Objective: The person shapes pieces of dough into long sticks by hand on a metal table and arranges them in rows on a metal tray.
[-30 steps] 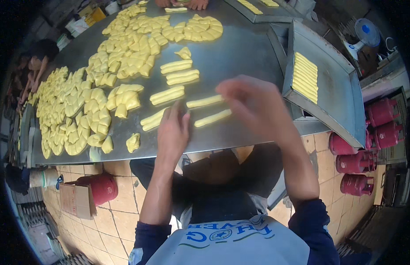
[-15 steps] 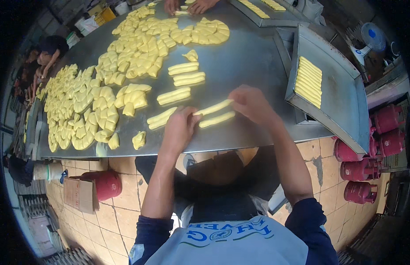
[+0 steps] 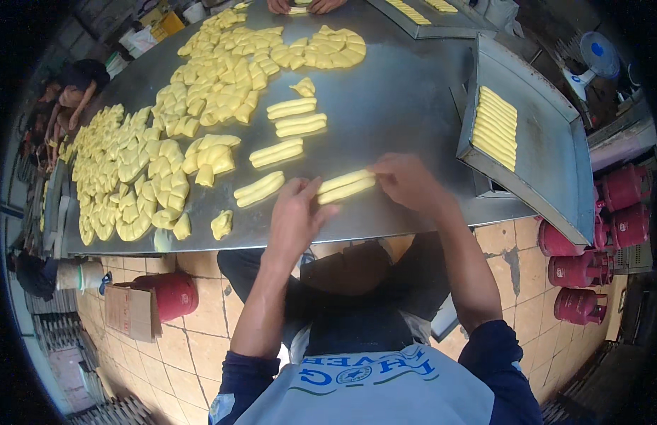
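Two pale yellow dough strips [image 3: 346, 185] lie joined side by side on the steel table [image 3: 392, 92] before me. My left hand [image 3: 296, 212] is at their left end, fingertips touching the dough, thumb spread apart below. My right hand [image 3: 403, 184] pinches the right end of the upper strip. Several more paired strips [image 3: 258, 188] lie to the left and behind, along with a small loose lump [image 3: 221, 223].
Cut dough masses [image 3: 222, 92] cover the left side. A metal tray [image 3: 555, 170] with rows of strips sits at right. Another worker's hands [image 3: 325, 6] are at the far edge; another person [image 3: 77, 85] is at left. Pink gas cylinders [image 3: 622, 184] stand at right.
My right hand reached the strips and brought the upper one down against the lower. My left hand moved right to their left end, and its thumb has spread from the dough.
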`<action>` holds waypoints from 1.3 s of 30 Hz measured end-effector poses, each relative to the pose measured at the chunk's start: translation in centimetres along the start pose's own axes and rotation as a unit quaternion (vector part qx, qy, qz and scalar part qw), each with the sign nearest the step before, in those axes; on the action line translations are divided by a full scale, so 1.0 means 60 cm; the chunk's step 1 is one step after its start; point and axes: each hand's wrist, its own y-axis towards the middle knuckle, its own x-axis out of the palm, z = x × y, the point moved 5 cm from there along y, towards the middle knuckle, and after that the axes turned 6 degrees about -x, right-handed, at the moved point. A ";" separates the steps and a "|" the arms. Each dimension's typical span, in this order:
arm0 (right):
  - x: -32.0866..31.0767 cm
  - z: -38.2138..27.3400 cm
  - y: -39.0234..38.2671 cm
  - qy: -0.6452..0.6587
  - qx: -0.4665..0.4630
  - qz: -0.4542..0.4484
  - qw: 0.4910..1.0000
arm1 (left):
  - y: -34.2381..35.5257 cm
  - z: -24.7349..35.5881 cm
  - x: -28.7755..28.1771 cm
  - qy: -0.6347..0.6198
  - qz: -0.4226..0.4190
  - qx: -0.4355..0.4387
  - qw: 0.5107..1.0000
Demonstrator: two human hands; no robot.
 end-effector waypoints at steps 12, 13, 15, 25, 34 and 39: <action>0.049 -0.047 0.013 -0.141 0.031 -0.098 0.985 | 0.021 0.018 0.008 0.028 -0.024 0.063 0.997; 0.038 -0.050 0.012 -0.171 0.029 -0.052 0.984 | 0.019 0.017 -0.005 0.006 0.020 0.079 0.997; 0.036 -0.058 0.015 -0.173 0.021 -0.079 0.982 | 0.013 -0.002 0.005 0.034 -0.084 -0.002 0.996; -0.043 -0.132 0.043 0.204 0.120 -0.053 0.970 | -0.027 -0.031 -0.011 -0.421 -0.156 -0.205 0.870; 0.023 -0.152 0.084 0.259 0.161 -0.014 0.952 | -0.089 -0.162 -0.162 -0.130 0.298 -0.231 0.917; 0.117 -0.152 0.083 0.275 0.194 -0.077 0.939 | -0.124 -0.216 -0.181 0.033 0.213 -0.307 0.927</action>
